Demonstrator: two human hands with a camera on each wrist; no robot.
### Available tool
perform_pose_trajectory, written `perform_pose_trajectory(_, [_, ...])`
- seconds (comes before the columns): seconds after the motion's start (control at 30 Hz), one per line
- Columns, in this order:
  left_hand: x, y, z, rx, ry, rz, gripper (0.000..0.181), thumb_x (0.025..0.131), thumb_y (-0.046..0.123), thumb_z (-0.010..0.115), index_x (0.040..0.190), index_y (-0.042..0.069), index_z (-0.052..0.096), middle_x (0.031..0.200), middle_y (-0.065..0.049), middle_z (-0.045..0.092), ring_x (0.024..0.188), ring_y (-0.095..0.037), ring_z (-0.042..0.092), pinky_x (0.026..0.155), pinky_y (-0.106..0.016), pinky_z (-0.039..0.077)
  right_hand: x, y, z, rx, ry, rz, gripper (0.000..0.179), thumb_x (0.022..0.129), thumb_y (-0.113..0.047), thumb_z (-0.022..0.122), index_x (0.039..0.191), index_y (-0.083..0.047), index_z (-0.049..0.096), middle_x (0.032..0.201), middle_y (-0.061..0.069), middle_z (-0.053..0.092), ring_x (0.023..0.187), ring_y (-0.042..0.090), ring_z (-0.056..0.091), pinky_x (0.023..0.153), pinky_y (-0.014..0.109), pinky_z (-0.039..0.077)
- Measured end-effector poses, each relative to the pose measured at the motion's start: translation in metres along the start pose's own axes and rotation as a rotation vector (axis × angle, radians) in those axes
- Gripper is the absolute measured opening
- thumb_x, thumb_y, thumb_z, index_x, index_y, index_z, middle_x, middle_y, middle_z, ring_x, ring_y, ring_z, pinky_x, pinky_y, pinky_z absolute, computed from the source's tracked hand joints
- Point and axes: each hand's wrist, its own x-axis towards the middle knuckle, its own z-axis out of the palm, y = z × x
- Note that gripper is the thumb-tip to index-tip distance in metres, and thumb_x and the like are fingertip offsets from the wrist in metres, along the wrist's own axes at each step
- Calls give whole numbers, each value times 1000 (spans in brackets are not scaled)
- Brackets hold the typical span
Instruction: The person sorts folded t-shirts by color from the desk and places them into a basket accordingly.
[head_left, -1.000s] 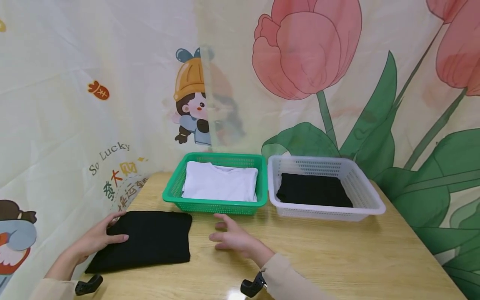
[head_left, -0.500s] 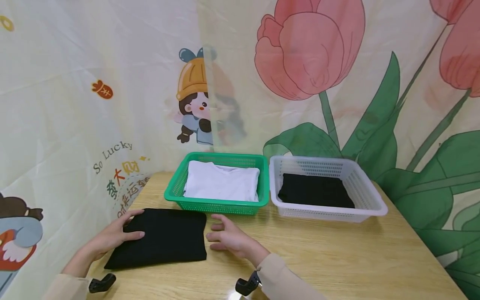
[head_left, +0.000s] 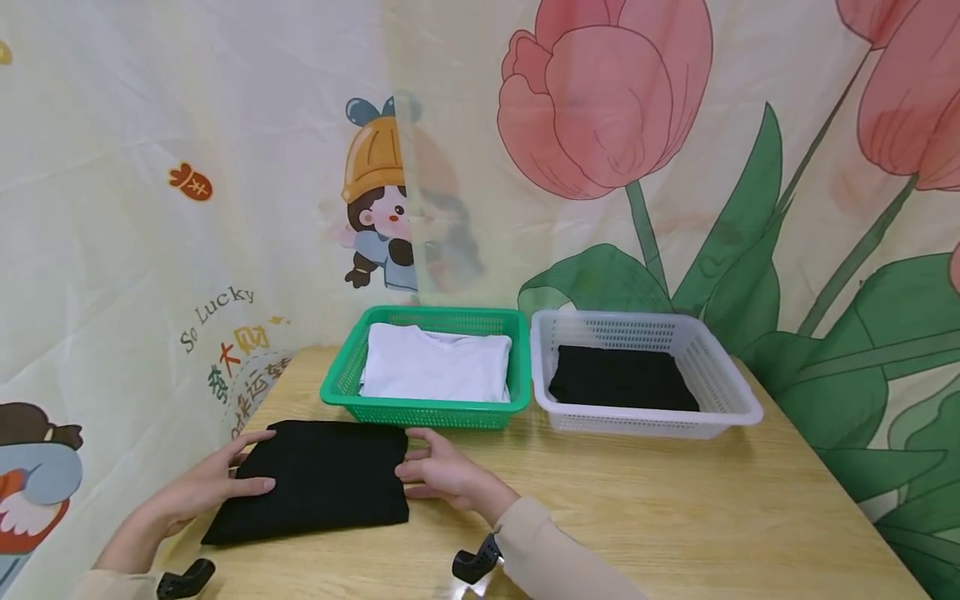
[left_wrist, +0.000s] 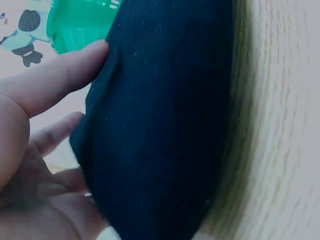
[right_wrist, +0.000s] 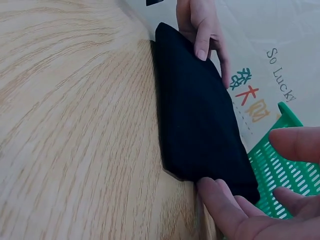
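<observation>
A folded black garment (head_left: 322, 479) lies at the left of the table, in front of the green basket. My left hand (head_left: 198, 490) holds its left side, the thumb on top and the other fingers at the edge and partly hidden. In the left wrist view, the garment (left_wrist: 160, 110) stretches away from the left hand's fingers (left_wrist: 75, 72). At the opposite side, my right hand (head_left: 453, 475) touches the garment's right edge with loosely extended fingers. The right wrist view has its fingertips (right_wrist: 207, 185) against the near end of the garment (right_wrist: 200, 120).
A green basket (head_left: 427, 414) with a folded white shirt (head_left: 438, 367) stands at the back of the wooden table (head_left: 622, 500). Beside it on the right, a white basket (head_left: 637, 423) contains another folded black garment (head_left: 622, 379). A printed curtain (head_left: 465, 167) hangs behind and at left.
The left hand has moved the black garment rightward across the table. My right hand has shifted a little left, and its fingers now meet the garment's right edge.
</observation>
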Motion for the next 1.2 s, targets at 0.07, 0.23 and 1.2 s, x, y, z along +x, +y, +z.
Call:
perform_pose_trajectory(0.07, [1,-1,4,-18,2,21,91,97,21,80,166,5,23,168,-41,0,147,-72,6,107,-85,22,1,0,1,1,8,-1,78,98,-1,70,164,-5,30,153,31,45,126,42,62,101,55,56])
perform_pose_trajectory(0.23, [1,-7,13,-95,-5,42,90,96,14,80,166,4,25,170,-37,-6,148,-71,-7,112,-85,7,3,3,4,66,20,34,75,97,0,69,163,-6,33,141,27,56,121,43,66,100,57,57])
perform_pose_trajectory(1.2, [15,34,56,-125,-2,27,89,95,26,83,165,11,30,172,-32,9,153,-66,0,118,-77,20,-8,2,-15,-296,110,-24,67,92,-10,80,153,-18,55,149,24,49,131,39,52,109,61,46])
